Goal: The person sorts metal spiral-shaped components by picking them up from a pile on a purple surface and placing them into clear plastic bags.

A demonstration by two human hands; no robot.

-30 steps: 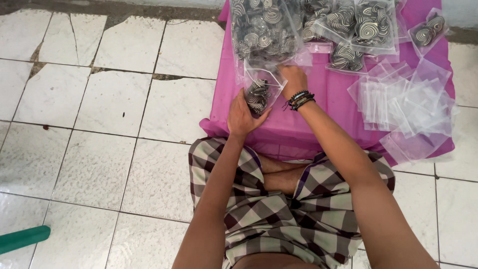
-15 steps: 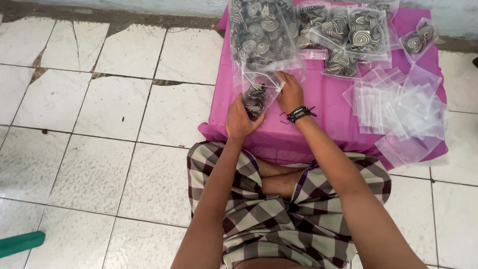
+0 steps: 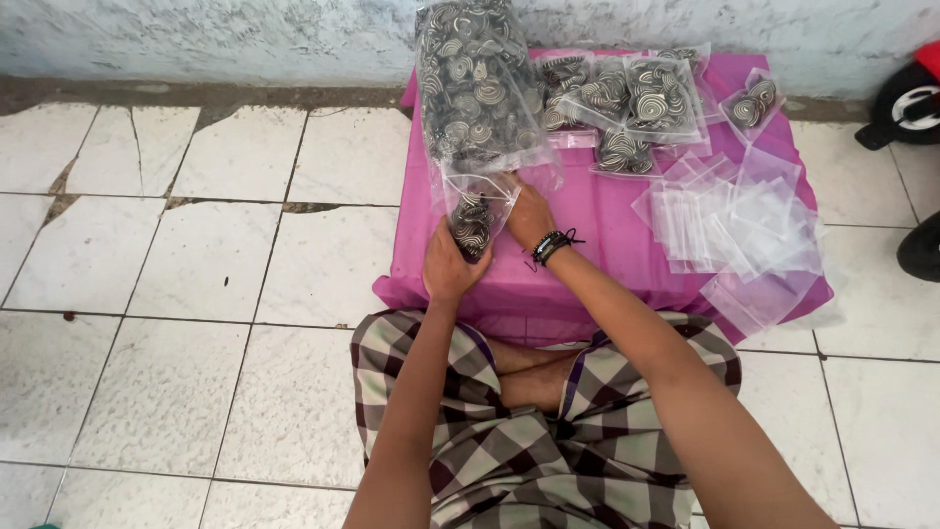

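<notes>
My left hand [image 3: 448, 266] grips a small clear plastic bag [image 3: 473, 223] partly filled with black-and-white spiral pieces, held over the near left of a pink-covered low table [image 3: 597, 245]. My right hand [image 3: 527, 214], with dark bracelets on the wrist, pinches the same bag's top edge. Just behind stands a big clear sack [image 3: 475, 83] full of the same spiral pieces.
Several filled small bags [image 3: 627, 103] lie at the table's back. A pile of empty clear bags [image 3: 739, 225] covers its right side. White cracked floor tiles [image 3: 196, 294] spread to the left. A wall runs behind, and a red toy vehicle [image 3: 916, 93] stands at far right.
The view has shifted, so the table sits lower in the picture. Both hands stay on the small bag, which now hangs a little lower, below the big sack.
</notes>
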